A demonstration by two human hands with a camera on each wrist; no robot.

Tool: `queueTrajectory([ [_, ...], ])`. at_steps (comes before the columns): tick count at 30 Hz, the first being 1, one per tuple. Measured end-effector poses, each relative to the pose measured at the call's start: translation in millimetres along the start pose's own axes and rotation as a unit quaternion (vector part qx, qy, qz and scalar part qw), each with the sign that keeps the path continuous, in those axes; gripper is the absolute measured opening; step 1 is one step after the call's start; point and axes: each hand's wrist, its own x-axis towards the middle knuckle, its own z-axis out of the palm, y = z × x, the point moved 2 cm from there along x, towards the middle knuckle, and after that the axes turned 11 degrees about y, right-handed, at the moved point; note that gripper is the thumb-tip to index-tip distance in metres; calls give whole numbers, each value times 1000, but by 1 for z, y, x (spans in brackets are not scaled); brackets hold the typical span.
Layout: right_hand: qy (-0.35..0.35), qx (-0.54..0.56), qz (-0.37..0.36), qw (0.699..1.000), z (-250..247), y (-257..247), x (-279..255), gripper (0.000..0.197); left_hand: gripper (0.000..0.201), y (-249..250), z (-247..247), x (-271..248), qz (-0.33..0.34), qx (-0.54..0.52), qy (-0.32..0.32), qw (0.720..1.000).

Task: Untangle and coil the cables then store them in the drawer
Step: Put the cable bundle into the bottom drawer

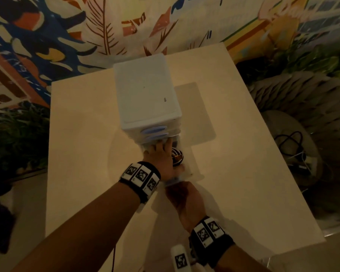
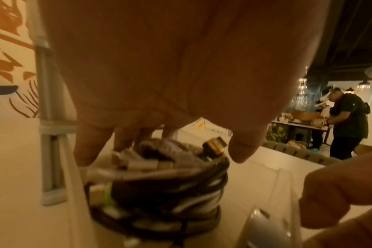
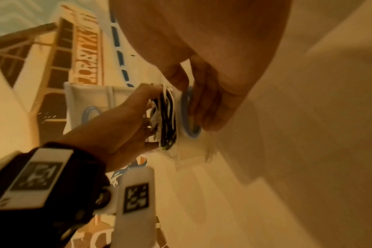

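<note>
My left hand (image 1: 161, 157) was down in the pulled-out bottom drawer (image 1: 192, 169) of the small white drawer unit (image 1: 147, 95), fingers (image 2: 85, 147) curled down over the coiled cables (image 2: 159, 181) and closed loosely round the top of the bundle, its underside resting in or just above the clear tray — I couldn't tell which. My right hand (image 1: 182, 197) was at the drawer's front, fingers hooked round the blue handle (image 3: 188, 114). As far as I could judge, the untangling and coiling were done: the black and white cables sat wound together in one tight, roundish bundle, with no loose tails showing. What was left looked short — let go of the bundle, draw my left hand clear, and push the drawer shut; the two drawers above it were already closed. The coil lay flat, its loops stacked one on another, so its short axis pointed up out of the drawer and its broad face ran level with the surface (image 1: 77, 134). A gold-tipped plug (image 2: 214, 146) stuck up from the top of the coil on the right side, tilted away from my palm, and pale connector ends lay across the top near my fingertips. More cables (image 1: 290, 146) lay off to the right, beyond the surface's edge; whether they belonged to the job I couldn't tell.
</note>
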Motion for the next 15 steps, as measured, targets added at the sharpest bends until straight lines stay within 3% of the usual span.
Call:
queueTrajectory([
  [4,5,-189,-6,982,-6,-29,-11,25,87,-9,-17,-13,31,-70,52,996],
  [6,-14,-341,-96,935,-13,-49,-23,25,63,-19,-26,-23,41,-99,59,992],
  [8,-38,-465,-287,836,-19,-69,-37,19,46,-28,-35,-33,62,-74,68,993],
  [10,-66,-504,-470,721,-10,-86,-53,13,46,-33,-37,-43,75,-12,59,995],
  [11,-88,-504,-535,673,0,-91,-60,20,49,-34,-36,-47,79,17,45,996],
  [13,-153,-544,-591,575,28,-91,-62,44,59,-34,-26,-53,95,60,16,994],
  [15,-195,-636,-581,469,53,-80,-46,60,67,-32,-18,-58,110,89,-5,990],
])
